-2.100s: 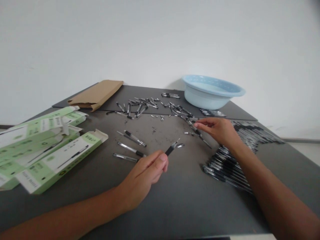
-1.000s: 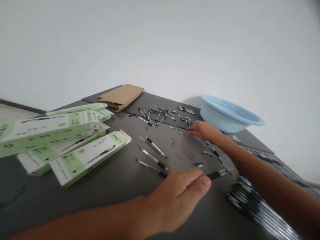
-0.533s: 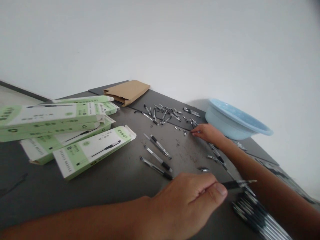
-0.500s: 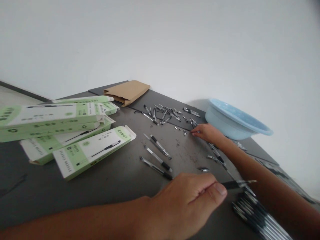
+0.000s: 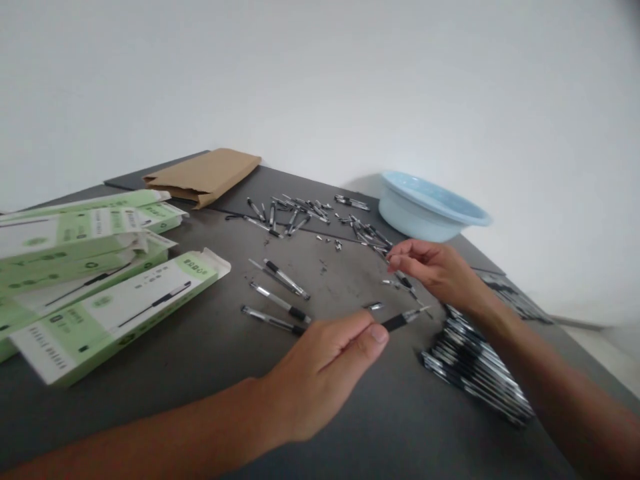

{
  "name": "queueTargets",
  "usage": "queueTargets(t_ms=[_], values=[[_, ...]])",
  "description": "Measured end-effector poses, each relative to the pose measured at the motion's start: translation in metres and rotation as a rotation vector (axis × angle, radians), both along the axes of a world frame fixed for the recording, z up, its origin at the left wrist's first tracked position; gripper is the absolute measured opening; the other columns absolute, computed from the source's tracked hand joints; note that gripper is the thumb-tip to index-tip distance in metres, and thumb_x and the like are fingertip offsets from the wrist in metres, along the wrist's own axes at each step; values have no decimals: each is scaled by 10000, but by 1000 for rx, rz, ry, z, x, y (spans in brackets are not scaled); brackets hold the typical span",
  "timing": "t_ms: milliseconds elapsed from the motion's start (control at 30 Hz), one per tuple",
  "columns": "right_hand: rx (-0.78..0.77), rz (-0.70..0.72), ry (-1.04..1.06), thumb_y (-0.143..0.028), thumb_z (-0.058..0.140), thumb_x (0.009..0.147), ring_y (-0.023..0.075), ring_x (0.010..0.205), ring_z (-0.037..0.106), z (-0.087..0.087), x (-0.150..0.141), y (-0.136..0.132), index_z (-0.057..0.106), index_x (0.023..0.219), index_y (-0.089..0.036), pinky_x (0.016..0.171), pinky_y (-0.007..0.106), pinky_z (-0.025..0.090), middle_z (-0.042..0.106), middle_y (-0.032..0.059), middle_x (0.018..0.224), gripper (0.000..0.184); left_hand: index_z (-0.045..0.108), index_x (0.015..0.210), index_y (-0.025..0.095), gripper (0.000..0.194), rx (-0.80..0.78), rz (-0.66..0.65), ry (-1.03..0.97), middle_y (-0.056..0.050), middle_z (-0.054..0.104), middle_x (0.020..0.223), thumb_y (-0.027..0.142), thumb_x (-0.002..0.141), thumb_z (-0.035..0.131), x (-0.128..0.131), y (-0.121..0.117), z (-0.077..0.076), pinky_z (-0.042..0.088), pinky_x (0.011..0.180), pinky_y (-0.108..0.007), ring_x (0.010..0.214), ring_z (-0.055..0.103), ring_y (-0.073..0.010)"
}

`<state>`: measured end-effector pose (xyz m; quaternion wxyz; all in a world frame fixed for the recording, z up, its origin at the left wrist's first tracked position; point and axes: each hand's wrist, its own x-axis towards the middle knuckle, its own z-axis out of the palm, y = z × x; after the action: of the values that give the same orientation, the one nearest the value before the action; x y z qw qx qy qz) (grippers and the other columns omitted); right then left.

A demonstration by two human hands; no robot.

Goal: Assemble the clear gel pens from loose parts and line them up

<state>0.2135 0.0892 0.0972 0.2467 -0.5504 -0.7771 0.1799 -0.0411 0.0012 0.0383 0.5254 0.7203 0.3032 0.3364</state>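
My left hand (image 5: pixel 325 373) is closed around a pen (image 5: pixel 404 318) with a black grip; its bare tip points right, toward my right hand. My right hand (image 5: pixel 436 268) hovers above the dark table (image 5: pixel 210 373) with thumb and forefinger pinched on something small that I cannot make out. Scattered pen parts (image 5: pixel 310 213) lie beyond it. A stack of finished black pens (image 5: pixel 475 373) rests under my right forearm. Three loose pens (image 5: pixel 280 293) lie left of my left hand.
Green and white pen boxes (image 5: pixel 90 280) are piled at the left, the nearest one open at its end. A brown paper envelope (image 5: pixel 205 175) lies at the back. A light blue basin (image 5: pixel 427 207) stands at the back right. More pens (image 5: pixel 515 300) lie right of the stack.
My right hand has pulled back from the scattered parts toward me with its fingers pinched. My left hand has lifted the pen away from the stack. The view has swung right.
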Motion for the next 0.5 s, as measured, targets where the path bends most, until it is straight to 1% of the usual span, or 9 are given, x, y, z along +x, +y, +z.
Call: queueTargets(t_ms=[33, 100, 167, 233, 300, 367, 500], values=[[-55, -10, 173, -554, 670, 940, 147, 675, 574, 0, 2, -16, 743, 922, -210, 630, 269, 444, 718, 20, 809, 353, 582, 868, 205, 510, -8, 2, 5, 53, 443, 734, 584, 1121, 352, 1, 0, -1, 301, 632, -297, 707, 457, -138], [-171, -29, 515, -545, 764, 878, 115, 595, 447, -2, 3, -41, 729, 877, -212, 545, 251, 341, 611, -17, 703, 335, 586, 869, 207, 523, -23, 1, 21, 53, 424, 724, 606, 1113, 352, 2, 0, -2, 296, 622, -297, 691, 438, -142], [-263, -48, 777, -535, 821, 827, 96, 552, 331, -7, 0, -57, 715, 827, -216, 503, 243, 253, 498, -50, 638, 336, 591, 871, 207, 528, -42, -6, 35, 55, 416, 712, 616, 1108, 354, 4, -1, -3, 290, 612, -298, 670, 426, -141], [-327, -62, 955, -517, 866, 780, 87, 537, 286, -12, -6, -64, 711, 774, -215, 490, 238, 231, 462, -59, 625, 340, 592, 870, 207, 533, -61, -2, 46, 57, 415, 702, 625, 1103, 358, 5, -3, -4, 284, 601, -297, 652, 413, -140], [-379, -66, 1040, -492, 894, 751, 78, 526, 303, -15, -11, -67, 723, 745, -213, 481, 234, 235, 516, -47, 643, 328, 593, 866, 207, 534, -76, 11, 63, 58, 411, 693, 629, 1099, 365, 6, -4, -6, 283, 596, -295, 638, 399, -138], [-413, -46, 1082, -474, 904, 747, 72, 518, 339, -18, -15, -70, 751, 756, -217, 471, 230, 236, 594, -29, 674, 299, 594, 864, 209, 534, -104, 16, 83, 64, 386, 671, 635, 1095, 369, 7, -5, -7, 284, 590, -292, 611, 377, -135], [-442, 24, 1101, -444, 883, 802, 62, 513, 383, -24, -17, -78, 814, 843, -239, 478, 210, 281, 709, -10, 717, 219, 592, 865, 212, 544, -178, -3, 113, 71, 346, 637, 657, 1084, 369, 9, -7, -7, 271, 555, -283, 575, 349, -132]])
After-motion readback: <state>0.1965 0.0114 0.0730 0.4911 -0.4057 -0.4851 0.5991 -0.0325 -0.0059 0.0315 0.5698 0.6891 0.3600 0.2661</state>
